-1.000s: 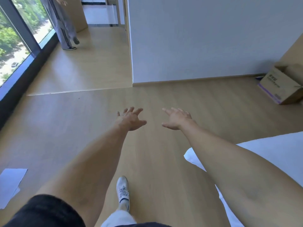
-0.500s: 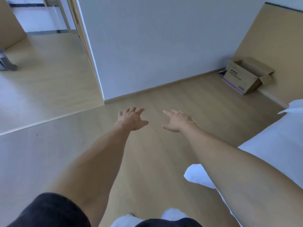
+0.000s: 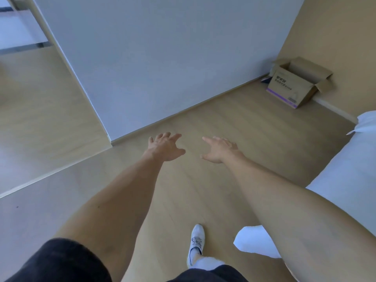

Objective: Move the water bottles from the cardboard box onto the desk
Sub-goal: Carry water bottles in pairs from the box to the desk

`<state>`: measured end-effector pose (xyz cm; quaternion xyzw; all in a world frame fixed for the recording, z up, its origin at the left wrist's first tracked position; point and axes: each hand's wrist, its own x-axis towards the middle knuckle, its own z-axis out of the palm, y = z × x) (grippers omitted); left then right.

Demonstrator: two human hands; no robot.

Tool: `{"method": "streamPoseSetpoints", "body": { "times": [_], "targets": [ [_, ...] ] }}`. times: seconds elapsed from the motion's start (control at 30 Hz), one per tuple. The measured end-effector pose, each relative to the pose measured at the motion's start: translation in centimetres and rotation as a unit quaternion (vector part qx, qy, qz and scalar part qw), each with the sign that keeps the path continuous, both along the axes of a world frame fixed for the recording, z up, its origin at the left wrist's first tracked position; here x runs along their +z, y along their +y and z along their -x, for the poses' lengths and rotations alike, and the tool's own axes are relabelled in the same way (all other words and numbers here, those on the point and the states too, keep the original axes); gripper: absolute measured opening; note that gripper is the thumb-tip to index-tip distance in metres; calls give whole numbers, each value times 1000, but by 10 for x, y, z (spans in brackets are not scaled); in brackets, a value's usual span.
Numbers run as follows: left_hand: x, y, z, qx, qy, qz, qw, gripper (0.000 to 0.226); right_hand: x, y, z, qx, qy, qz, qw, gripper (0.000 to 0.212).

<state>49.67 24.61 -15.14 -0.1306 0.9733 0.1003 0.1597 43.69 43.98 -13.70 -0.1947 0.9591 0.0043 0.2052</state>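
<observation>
An open cardboard box (image 3: 293, 88) with a purple stripe stands on the wooden floor in the far right corner, against the tan wall. Its flaps are up and its inside is hidden from here; no water bottles and no desk show. My left hand (image 3: 165, 146) and my right hand (image 3: 219, 148) reach forward side by side over the floor at mid-frame, fingers spread, both holding nothing. The box lies well beyond and to the right of my right hand.
A white wall (image 3: 162, 58) runs across ahead, ending at a corner on the left with a passage beyond. A white bed (image 3: 345, 180) fills the right edge. My white shoe (image 3: 196, 243) steps on the bare wooden floor.
The view has swung right and forward: the box moved from the far right edge toward upper right and looks nearer. Both hands stay outstretched and open. My foot has stepped forward.
</observation>
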Motion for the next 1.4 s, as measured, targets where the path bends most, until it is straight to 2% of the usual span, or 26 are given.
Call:
{"method": "streamPoseSetpoints", "body": {
  "times": [0.27,0.53,0.87,1.07,1.4],
  "targets": [
    [18,-5,140,-4,1,7,1000,75,11,1,138,-15,-5,15,1000,81],
    [17,2,258,-42,-1,3,999,74,10,16,234,-66,-5,15,998,81],
    [0,-18,447,-136,9,-9,991,74,8,5,385,-171,13,6,985,81],
    [10,-33,564,-195,2,-8,981,76,19,-9,468,-235,2,-8,972,80],
    [16,11,699,-287,-2,-11,958,73,14,19,577,-315,-7,-14,949,78]
  ]
}}
